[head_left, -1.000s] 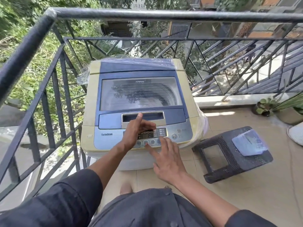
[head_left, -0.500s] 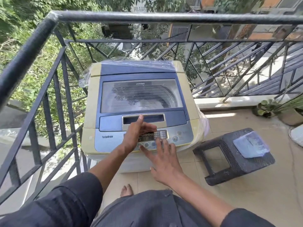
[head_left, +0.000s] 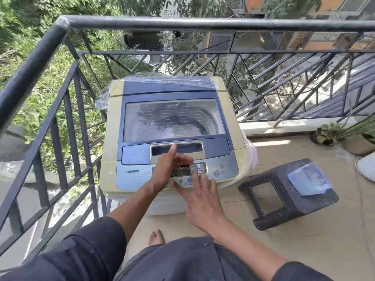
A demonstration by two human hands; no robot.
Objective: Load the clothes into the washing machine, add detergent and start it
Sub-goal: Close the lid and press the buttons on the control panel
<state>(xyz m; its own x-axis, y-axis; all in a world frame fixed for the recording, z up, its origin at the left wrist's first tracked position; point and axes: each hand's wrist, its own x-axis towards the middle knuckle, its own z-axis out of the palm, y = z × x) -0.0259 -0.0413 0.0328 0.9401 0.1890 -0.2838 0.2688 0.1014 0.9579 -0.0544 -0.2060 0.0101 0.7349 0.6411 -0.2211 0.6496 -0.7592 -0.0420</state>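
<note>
A cream and blue top-loading washing machine (head_left: 113, 126) stands in the balcony corner with its clear lid (head_left: 172, 120) down. Pale cloth shows dimly through the lid. My left hand (head_left: 166, 169) hovers edge-on over the control panel (head_left: 223, 169), fingers straight, shading the dark display. My right hand (head_left: 203, 201) is spread flat, its fingertips on the row of round buttons along the panel's front edge. Neither hand holds anything.
A black metal railing (head_left: 60, 82) closes the balcony on the left and behind the machine. A dark wicker stool (head_left: 284, 197) to the right carries a pale blue plastic pouch (head_left: 308, 179). Potted plants (head_left: 332, 134) stand at the far right. My bare foot (head_left: 156, 237) is on the tiles.
My right hand has slid forward from the machine's front edge onto the button row. The left hand stays over the display.
</note>
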